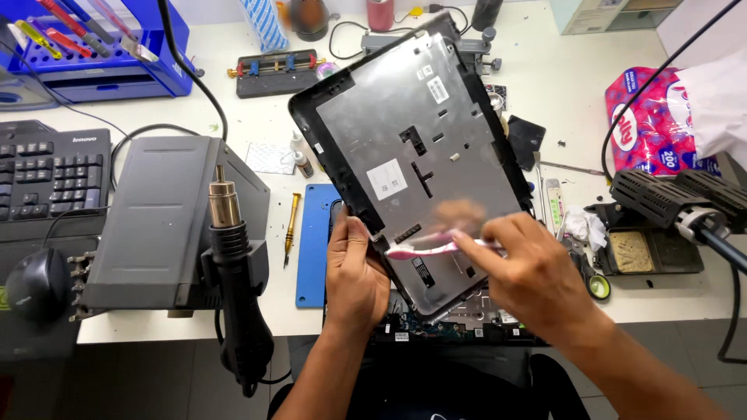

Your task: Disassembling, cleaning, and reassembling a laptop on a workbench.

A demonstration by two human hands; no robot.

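Observation:
A large laptop panel (pixel 405 140), black-framed with a shiny grey metal inside, is tilted up over the bench. My left hand (pixel 354 272) grips its lower left edge. My right hand (pixel 529 272) holds a pink and white toothbrush (pixel 424 249) and presses its head against the panel's lower part. Under the panel lies the open laptop base (pixel 459 323), mostly hidden by the panel and my hands.
A hot air station (pixel 156 222) with its black handpiece (pixel 233 272) stands at left, beside a keyboard (pixel 47 167) and mouse (pixel 35 284). A blue mat (pixel 315 241), a screwdriver (pixel 290 225), a blue tool rack (pixel 93 47), a tissue pack (pixel 650 124) and a solder stand (pixel 654 245) surround the work.

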